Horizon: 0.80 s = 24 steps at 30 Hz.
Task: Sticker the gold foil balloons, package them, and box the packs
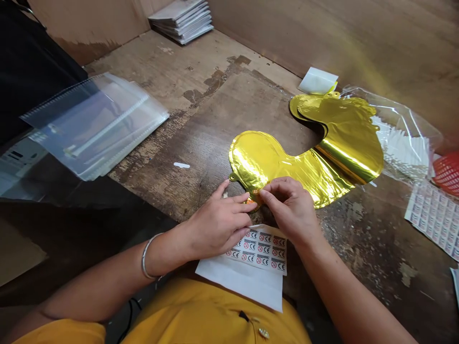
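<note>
A flat gold foil balloon (265, 155) lies on the wooden table, its far part folded over. My left hand (218, 220) is spread, fingers stretched out, with the fingertips at the balloon's near left edge beside its small tab. Under that palm and thumb is a sheet of CE stickers (264, 249), which sticks out toward my body with its blank white part lowest. My right hand (292, 205) is closed in a pinch against the balloon's near edge. What is between its thumb and finger is too small to make out.
Clear plastic sleeves (107, 119) are stacked at the table's left edge. At the back stands a pile of white packs (182, 21). Rightward lie a clear bag of white strips (405, 143), a red basket (446, 172) and another sticker sheet (433, 215). A small white strip (181, 165) lies left of the balloon.
</note>
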Available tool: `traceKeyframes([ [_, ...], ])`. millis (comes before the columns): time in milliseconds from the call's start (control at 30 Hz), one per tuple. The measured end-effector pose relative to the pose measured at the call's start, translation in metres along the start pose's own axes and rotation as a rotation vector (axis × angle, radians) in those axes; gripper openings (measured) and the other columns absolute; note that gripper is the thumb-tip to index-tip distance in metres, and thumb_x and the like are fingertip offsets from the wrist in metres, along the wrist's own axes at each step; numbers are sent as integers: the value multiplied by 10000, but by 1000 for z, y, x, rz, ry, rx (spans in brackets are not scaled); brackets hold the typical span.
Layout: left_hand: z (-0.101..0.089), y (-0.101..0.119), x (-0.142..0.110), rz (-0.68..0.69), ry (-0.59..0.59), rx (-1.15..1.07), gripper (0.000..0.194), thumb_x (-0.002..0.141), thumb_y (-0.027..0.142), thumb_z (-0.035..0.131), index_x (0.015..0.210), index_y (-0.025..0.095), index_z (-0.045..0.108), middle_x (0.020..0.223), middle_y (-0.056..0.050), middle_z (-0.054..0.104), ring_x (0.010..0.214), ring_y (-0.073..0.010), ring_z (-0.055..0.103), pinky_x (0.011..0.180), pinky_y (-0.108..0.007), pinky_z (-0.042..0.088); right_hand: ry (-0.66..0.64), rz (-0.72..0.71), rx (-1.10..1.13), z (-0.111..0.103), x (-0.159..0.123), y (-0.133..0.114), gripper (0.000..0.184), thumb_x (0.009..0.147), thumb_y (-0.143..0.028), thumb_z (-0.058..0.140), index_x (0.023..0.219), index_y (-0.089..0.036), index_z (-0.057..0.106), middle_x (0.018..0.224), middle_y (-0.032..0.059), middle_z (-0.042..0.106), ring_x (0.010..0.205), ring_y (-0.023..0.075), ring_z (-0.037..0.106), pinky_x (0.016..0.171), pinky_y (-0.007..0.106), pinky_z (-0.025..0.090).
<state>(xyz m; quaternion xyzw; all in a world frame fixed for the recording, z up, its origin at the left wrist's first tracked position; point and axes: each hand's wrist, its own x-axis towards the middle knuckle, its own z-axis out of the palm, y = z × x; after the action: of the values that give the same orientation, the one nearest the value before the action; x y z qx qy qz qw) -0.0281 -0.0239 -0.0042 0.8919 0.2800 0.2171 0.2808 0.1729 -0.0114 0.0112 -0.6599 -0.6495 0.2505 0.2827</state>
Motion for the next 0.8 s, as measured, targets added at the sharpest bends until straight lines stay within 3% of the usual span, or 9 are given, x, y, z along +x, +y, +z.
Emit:
traceKeyframes([
  [467, 0, 0, 1, 3, 16, 5, 125, 934, 225, 529, 904, 191, 646, 1311, -35, 641, 1320, -247, 507, 1180, -570, 107, 43, -68, -168, 8, -3, 0, 154, 810, -308, 661, 690, -212, 664, 792, 46, 633, 819, 216, 545, 741, 358, 417],
  [533, 0, 0, 0, 5, 20, 7, 132, 939, 221, 519, 903, 193, 643, 1318, -30, 636, 1325, -232, 501, 1183, -561, 96, 73, -87, -241, 10, -4, 1, 130, 805, -320, 666, 767, -198, 650, 821, 56, 617, 817, 220, 535, 740, 367, 422],
  [667, 1, 0, 0, -3, 15, 4, 116, 934, 222, 531, 937, 199, 644, 1294, -21, 653, 1313, -229, 514, 1180, -564, 92, 166, -43, -321, 7, -1, 8, 300, 773, -356, 700, 978, -164, 594, 899, 75, 595, 786, 217, 546, 694, 367, 450],
  [733, 1, 0, 0, -13, 16, -3, 106, 923, 221, 548, 950, 201, 648, 1266, -17, 670, 1292, -239, 535, 1176, -575, 98, 197, -41, -321, 3, -1, 11, 181, 827, -292, 629, 956, -171, 592, 870, 66, 599, 727, 197, 555, 650, 352, 458],
  [800, 0, 0, 1, -24, 15, -9, 102, 919, 217, 553, 941, 199, 651, 1255, -16, 676, 1284, -243, 541, 1176, -580, 101, 164, -184, -310, 0, -5, 11, 98, 871, -197, 535, 929, -180, 612, 890, 77, 628, 759, 200, 581, 673, 357, 485],
])
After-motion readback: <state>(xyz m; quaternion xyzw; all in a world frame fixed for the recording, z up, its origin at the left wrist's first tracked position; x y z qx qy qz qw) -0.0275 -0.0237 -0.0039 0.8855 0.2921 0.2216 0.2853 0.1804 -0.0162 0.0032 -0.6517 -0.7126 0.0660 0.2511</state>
